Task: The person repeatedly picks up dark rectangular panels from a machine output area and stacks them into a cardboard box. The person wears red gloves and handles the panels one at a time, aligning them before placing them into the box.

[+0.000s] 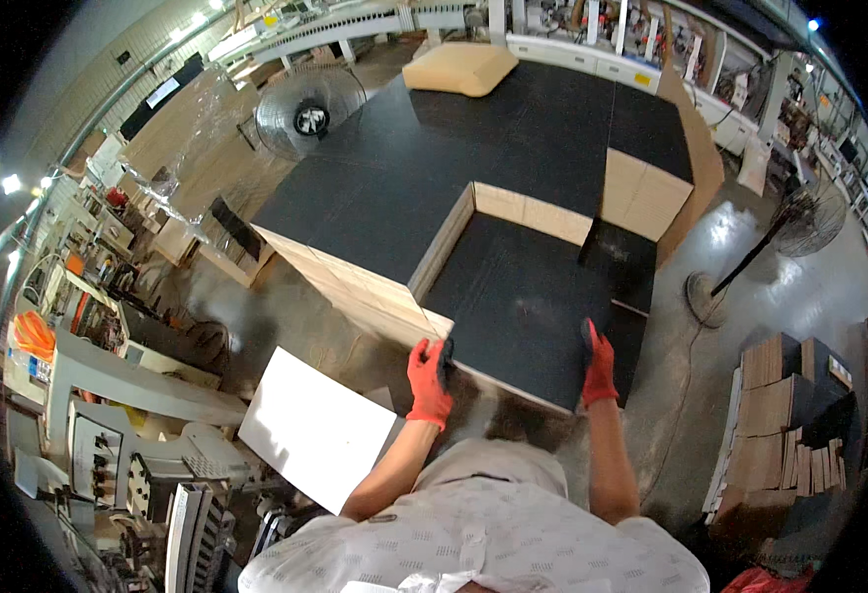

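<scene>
Black and flat, the big square board (523,311) has a dull dark top and pale wood edges. It lies on the lower part of a tall stack of boards (394,178), right in front of the person. The left hand (429,376), in a red glove, grips its near left corner. The right hand (600,364), also gloved red, grips its right edge. A white sheet (315,425) lies on the floor nearby.
</scene>
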Demonstrator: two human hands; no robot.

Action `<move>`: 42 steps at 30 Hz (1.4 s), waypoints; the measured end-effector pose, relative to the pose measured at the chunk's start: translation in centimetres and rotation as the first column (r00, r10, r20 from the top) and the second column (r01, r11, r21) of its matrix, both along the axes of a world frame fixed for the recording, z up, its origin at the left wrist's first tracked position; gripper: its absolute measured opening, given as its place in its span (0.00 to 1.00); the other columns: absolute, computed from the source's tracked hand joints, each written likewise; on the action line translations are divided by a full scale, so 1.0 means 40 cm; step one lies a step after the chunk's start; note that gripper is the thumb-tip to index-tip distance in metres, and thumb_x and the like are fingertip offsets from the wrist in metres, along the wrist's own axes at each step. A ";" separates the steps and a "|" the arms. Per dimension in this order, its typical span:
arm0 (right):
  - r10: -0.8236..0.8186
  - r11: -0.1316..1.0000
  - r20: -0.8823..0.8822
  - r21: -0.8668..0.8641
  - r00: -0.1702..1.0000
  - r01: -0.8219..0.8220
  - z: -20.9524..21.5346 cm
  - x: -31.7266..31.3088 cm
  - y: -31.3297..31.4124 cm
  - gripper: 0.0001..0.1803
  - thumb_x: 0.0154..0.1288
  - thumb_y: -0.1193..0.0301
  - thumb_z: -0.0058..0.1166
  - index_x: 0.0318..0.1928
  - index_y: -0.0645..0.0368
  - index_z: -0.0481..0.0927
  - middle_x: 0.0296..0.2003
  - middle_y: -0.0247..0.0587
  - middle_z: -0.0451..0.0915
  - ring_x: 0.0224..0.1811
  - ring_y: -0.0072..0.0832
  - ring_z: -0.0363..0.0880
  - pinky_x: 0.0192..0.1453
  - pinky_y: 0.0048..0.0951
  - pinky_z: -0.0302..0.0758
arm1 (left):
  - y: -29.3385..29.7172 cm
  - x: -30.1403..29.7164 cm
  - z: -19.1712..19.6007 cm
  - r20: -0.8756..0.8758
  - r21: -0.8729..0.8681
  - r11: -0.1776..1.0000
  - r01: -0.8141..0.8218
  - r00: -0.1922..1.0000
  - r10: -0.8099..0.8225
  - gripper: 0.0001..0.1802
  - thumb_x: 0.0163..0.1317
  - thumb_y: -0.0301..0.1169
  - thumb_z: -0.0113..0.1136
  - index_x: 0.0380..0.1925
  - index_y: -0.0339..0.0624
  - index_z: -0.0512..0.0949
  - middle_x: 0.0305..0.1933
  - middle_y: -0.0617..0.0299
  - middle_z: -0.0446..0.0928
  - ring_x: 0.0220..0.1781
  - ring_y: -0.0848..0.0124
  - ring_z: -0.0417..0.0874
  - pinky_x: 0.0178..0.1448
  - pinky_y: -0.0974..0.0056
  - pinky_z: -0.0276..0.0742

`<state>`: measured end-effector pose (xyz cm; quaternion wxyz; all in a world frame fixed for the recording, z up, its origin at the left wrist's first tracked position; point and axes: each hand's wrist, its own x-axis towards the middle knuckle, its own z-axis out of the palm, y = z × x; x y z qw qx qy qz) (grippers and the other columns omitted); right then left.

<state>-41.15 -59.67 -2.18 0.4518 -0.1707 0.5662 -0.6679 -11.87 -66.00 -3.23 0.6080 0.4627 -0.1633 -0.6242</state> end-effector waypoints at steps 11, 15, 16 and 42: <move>0.115 0.993 0.052 -0.014 0.992 -0.115 -0.054 -0.031 -0.313 0.41 0.75 0.61 0.51 0.78 0.57 0.44 0.78 0.36 0.48 0.79 0.32 0.48 0.78 0.36 0.50 | -0.176 -0.294 -0.020 -0.083 -0.050 0.977 -0.209 0.975 0.205 0.25 0.66 0.40 0.62 0.54 0.43 0.62 0.46 0.63 0.69 0.47 0.68 0.71 0.57 0.61 0.67; 0.035 0.977 0.014 -0.209 0.999 -0.032 -0.095 -0.003 -0.337 0.45 0.70 0.56 0.58 0.78 0.56 0.50 0.75 0.35 0.57 0.76 0.29 0.52 0.79 0.39 0.45 | -0.222 -0.305 -0.063 -0.075 -0.015 0.935 -0.355 0.933 0.353 0.26 0.68 0.39 0.59 0.58 0.42 0.60 0.51 0.59 0.70 0.52 0.66 0.70 0.64 0.60 0.64; 0.006 0.983 0.016 -0.184 1.000 -0.003 -0.099 0.003 -0.335 0.45 0.70 0.56 0.58 0.78 0.56 0.50 0.75 0.36 0.57 0.76 0.29 0.52 0.79 0.40 0.45 | -0.215 -0.291 -0.076 -0.107 -0.046 0.919 -0.391 0.917 0.384 0.26 0.68 0.39 0.59 0.58 0.41 0.60 0.52 0.59 0.70 0.53 0.67 0.69 0.65 0.60 0.64; 0.481 -0.120 -0.873 0.029 -0.084 -0.992 -0.079 0.931 -0.243 0.33 0.75 0.67 0.48 0.73 0.69 0.56 0.74 0.57 0.58 0.77 0.45 0.54 0.79 0.38 0.52 | 0.719 0.066 -0.158 0.702 0.555 0.829 -0.071 0.576 -0.420 0.36 0.65 0.59 0.50 0.59 0.39 0.73 0.61 0.45 0.76 0.64 0.47 0.75 0.65 0.49 0.70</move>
